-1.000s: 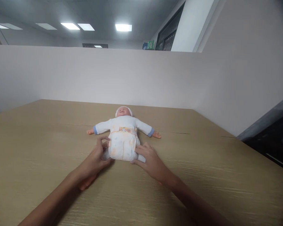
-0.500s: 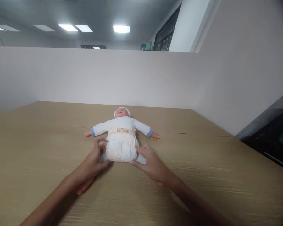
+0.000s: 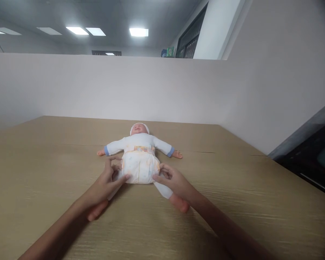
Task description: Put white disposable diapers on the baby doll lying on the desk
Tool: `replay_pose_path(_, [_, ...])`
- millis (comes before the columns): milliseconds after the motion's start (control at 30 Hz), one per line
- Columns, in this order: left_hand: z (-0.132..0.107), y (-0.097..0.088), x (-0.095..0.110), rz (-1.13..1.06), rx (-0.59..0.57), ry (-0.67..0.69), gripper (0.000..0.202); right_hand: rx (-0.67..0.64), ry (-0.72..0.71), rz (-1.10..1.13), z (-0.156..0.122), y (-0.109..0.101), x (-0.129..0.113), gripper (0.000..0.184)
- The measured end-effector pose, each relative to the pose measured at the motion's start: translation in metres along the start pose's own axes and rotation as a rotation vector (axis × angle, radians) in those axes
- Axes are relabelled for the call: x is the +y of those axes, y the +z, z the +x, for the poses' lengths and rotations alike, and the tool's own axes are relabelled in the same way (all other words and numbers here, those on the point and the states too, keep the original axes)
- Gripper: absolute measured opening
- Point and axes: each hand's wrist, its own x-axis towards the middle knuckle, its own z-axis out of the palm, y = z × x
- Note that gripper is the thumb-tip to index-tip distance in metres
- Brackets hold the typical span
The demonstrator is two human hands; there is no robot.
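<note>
A baby doll [image 3: 139,140] in a white outfit with blue cuffs and a white cap lies on its back, arms spread and legs toward me. Around its hips is a white patterned diaper [image 3: 139,168], with a coloured strip at the waist. My left hand [image 3: 111,180] pinches the diaper's edge at the left leg opening, thumb on the front and fingers at the side. At the opposite leg opening, my right hand [image 3: 171,178] grips the other edge between thumb and fingers. My forearms and hands partly cover the doll's legs.
The doll lies on a wide wooden table [image 3: 56,166] with a seam across it. A pale partition [image 3: 111,86] rises behind the far edge. To the right is a wall, with a dark object [image 3: 314,159] beside the table.
Both thumbs have shifted up onto the diaper's front near the leg openings. My right hand has moved slightly upward, and more of the doll's leg beside it now shows.
</note>
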Motion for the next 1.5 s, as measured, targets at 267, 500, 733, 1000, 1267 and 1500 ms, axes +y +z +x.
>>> replay_pose_path(267, [0.005, 0.000, 0.000, -0.311, 0.057, -0.105, 0.062, 0.210, -0.135, -0.295, 0.001, -0.002, 0.009, 0.033])
replay_pose_path(500, [0.005, -0.002, 0.001, -0.330, 0.050, -0.112, 0.055, 0.229, -0.115, -0.297, -0.003, 0.003, 0.009, 0.034])
replay_pose_path(733, [0.005, -0.005, 0.001, -0.101, 0.126, -0.056, 0.049, 0.256, -0.065, -0.245, -0.006, 0.005, 0.013, 0.034])
replay_pose_path(1000, [0.008, -0.006, -0.001, 0.152, 0.242, 0.020, 0.046, 0.263, -0.036, -0.257, -0.010, 0.009, 0.006, 0.033])
replay_pose_path(1267, [-0.002, -0.004, 0.005, 0.404, 0.246, 0.377, 0.019, 0.246, -0.094, -0.458, -0.021, 0.013, -0.008, 0.033])
replay_pose_path(1500, [-0.002, -0.001, 0.005, 0.591, 0.015, 0.485, 0.035, 0.307, -0.296, -0.666, -0.027, 0.024, -0.014, 0.029])
